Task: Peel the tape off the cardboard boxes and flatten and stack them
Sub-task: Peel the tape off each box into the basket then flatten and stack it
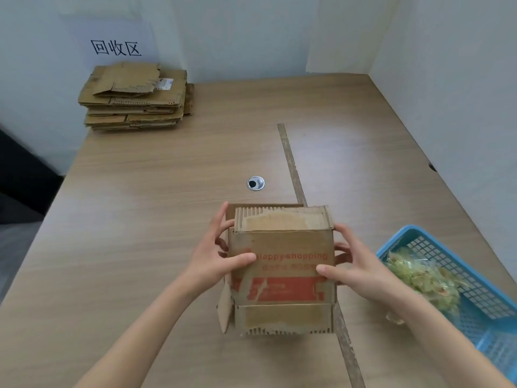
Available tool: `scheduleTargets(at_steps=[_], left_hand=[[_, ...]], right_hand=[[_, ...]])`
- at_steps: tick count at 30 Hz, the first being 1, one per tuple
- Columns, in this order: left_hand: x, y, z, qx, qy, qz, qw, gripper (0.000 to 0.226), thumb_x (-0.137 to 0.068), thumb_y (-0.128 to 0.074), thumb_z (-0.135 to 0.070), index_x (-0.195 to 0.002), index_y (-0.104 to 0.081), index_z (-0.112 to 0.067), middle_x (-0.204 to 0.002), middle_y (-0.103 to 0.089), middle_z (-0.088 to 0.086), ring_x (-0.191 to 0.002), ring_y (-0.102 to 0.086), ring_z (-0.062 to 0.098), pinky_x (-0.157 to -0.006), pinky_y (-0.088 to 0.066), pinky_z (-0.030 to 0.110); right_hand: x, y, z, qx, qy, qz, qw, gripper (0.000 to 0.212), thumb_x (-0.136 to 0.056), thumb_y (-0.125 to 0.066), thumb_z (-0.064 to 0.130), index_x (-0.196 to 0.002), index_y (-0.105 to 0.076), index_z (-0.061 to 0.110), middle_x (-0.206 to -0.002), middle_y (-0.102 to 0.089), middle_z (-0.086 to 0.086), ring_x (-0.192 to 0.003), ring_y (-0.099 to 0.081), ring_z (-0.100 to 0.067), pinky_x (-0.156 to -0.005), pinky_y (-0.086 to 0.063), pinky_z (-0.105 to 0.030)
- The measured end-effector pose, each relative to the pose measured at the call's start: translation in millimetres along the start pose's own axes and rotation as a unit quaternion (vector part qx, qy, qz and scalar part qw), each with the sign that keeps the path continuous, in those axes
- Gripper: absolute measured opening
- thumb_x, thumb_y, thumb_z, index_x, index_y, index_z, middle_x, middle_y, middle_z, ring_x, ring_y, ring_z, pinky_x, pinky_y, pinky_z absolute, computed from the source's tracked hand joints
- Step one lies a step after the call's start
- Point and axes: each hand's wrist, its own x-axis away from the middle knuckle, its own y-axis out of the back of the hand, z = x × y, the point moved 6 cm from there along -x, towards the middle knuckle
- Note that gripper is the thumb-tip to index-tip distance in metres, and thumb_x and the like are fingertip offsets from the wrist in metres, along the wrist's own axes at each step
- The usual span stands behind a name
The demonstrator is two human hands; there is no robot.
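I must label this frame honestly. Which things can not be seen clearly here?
All in the head view:
- Cardboard box: far side and underside hidden by its own walls; left hand and right hand cover its side faces.
- Small print under "Happy shopping": blurred.
- Blue basket: cut off by the right edge.

- A wooden table [167, 191] is carrying everything.
- A stack of flattened boxes [134, 99] is lying at its far left corner.
- A blue basket [475, 303] is sitting at its right edge.
- A cardboard box [282, 270] is standing near the front.
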Motion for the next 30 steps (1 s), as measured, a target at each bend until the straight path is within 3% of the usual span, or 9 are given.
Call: scheduleTargets(at_steps=[3, 7, 10, 13, 15, 19, 23, 26, 30], left_hand=[[0.0, 6.2, -26.4, -0.031, -0.046, -0.007, 0.998, 0.114, -0.056, -0.088, -0.056, -0.150, -0.024, -0.064, -0.130, -0.055, -0.026, -0.101, -0.056, -0.001, -0.087, -0.046, 0.018], [12.5, -1.6, -55.7, -0.042, -0.145, -0.016, 0.988, 0.074, -0.071, -0.083, -0.032, -0.139, -0.056, -0.045, -0.133, -0.056, -0.020, -0.127, -0.045, 0.012, -0.100, -0.048, 0.034], [23.9, -6.9, -61.6, -0.009, -0.111, 0.001, 0.994, 0.035, -0.086, -0.063, -0.051, -0.120, -0.069, -0.049, -0.128, -0.056, -0.020, -0.128, -0.044, 0.011, -0.103, -0.045, 0.036], [27.9, -10.2, -56.5, 0.112, -0.002, 0.006, 0.994, 0.066, -0.097, -0.018, -0.065, -0.112, -0.077, -0.040, -0.121, -0.066, -0.016, -0.115, -0.056, 0.004, -0.101, -0.043, 0.033], [26.2, -10.2, -56.2, 0.133, 0.040, -0.018, 0.990, 0.069, -0.098, -0.022, -0.069, -0.116, -0.076, -0.031, -0.105, -0.074, -0.008, -0.092, -0.062, 0.003, -0.091, -0.046, 0.031], [26.6, -12.4, -63.2, -0.006, 0.022, -0.021, 1.000, 0.059, -0.067, -0.079, -0.052, -0.122, -0.061, -0.038, -0.090, -0.068, -0.011, -0.069, -0.052, 0.006, -0.077, -0.047, 0.035], [32.0, -21.7, -72.1, -0.210, 0.031, -0.038, 0.976, 0.089, -0.048, -0.083, -0.064, -0.125, -0.045, -0.038, -0.103, -0.055, -0.017, -0.088, -0.056, 0.000, -0.077, -0.049, 0.032], [35.7, -39.0, -81.7, -0.374, 0.050, -0.077, 0.923, 0.090, -0.061, -0.083, -0.058, -0.129, -0.031, -0.029, -0.121, -0.041, -0.006, -0.103, -0.062, 0.026, -0.082, -0.052, 0.038], [40.1, -19.5, -78.1, -0.159, 0.039, -0.152, 0.975, 0.082, -0.073, -0.063, -0.047, -0.147, -0.034, -0.028, -0.134, -0.038, -0.008, -0.095, -0.058, 0.010, -0.086, -0.045, 0.032]], right_hand=[[2.5, 12.3, 19.4, 0.049, 0.066, -0.020, 0.996, 0.069, -0.086, -0.080, 0.017, -0.133, -0.041, 0.050, -0.122, -0.063, 0.024, -0.114, -0.063, -0.002, -0.094, -0.057, -0.035], [9.8, 13.7, 31.2, -0.052, 0.111, -0.013, 0.992, 0.050, -0.094, -0.070, 0.007, -0.125, -0.058, 0.044, -0.133, -0.062, 0.016, -0.132, -0.053, -0.008, -0.087, -0.061, -0.038], [15.5, 11.4, 30.7, -0.114, 0.047, 0.004, 0.992, 0.034, -0.092, -0.059, 0.059, -0.122, -0.066, 0.044, -0.134, -0.063, 0.015, -0.126, -0.059, -0.007, -0.087, -0.060, -0.036], [11.8, 14.1, 29.1, -0.172, -0.008, -0.046, 0.984, 0.077, -0.081, -0.036, 0.090, -0.070, -0.071, 0.023, -0.132, -0.064, 0.020, -0.118, -0.064, -0.007, -0.082, -0.059, -0.043], [12.2, 13.6, 32.7, -0.121, -0.032, -0.081, 0.989, 0.071, -0.076, -0.048, 0.090, -0.063, -0.070, 0.025, -0.120, -0.069, 0.023, -0.103, -0.070, -0.004, -0.077, -0.061, -0.042], [19.5, 9.1, 50.0, -0.016, -0.051, -0.046, 0.998, 0.062, -0.048, -0.086, 0.079, -0.087, -0.056, 0.041, -0.110, -0.068, 0.026, -0.091, -0.072, -0.008, -0.068, -0.058, -0.026], [24.7, -7.1, 68.5, 0.227, -0.043, -0.060, 0.971, 0.096, -0.056, -0.088, 0.062, -0.125, -0.022, 0.053, -0.121, -0.041, 0.016, -0.098, -0.055, -0.006, -0.072, -0.045, -0.024], [27.8, -30.8, 81.0, 0.301, 0.023, -0.080, 0.950, 0.088, -0.077, -0.073, 0.029, -0.137, -0.011, 0.046, -0.123, -0.036, 0.004, -0.081, -0.054, -0.012, -0.063, -0.041, -0.027], [35.4, -2.3, 78.7, 0.103, -0.007, -0.139, 0.985, 0.069, -0.095, -0.048, 0.032, -0.152, -0.012, 0.048, -0.120, -0.054, 0.005, -0.093, -0.055, -0.002, -0.080, -0.038, -0.027]])
